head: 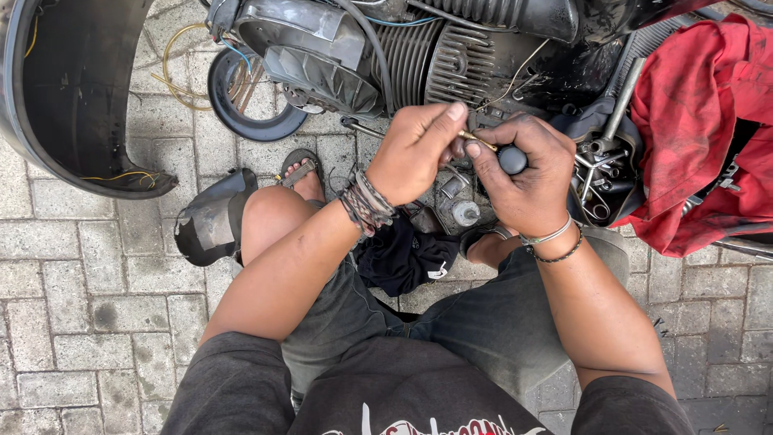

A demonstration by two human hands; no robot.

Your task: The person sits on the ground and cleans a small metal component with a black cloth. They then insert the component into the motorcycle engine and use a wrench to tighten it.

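Observation:
Both my hands meet in front of a scooter engine (451,56) with grey cooling fins. My left hand (415,149) pinches a small brass-coloured part (477,139) between thumb and fingers. My right hand (523,173) is closed around a tool with a round dark grey handle (512,159), its tip hidden against the brass part. I squat with my knees apart, a sandalled foot (302,173) on the pavers below the engine.
A red cloth (700,129) lies at right beside a pile of wrenches and sockets (600,173). A black body panel (72,89) stands at left, a smaller dark cover (205,221) by my knee. A black rag (403,254) and small metal parts (459,205) lie on the brick paving (88,306).

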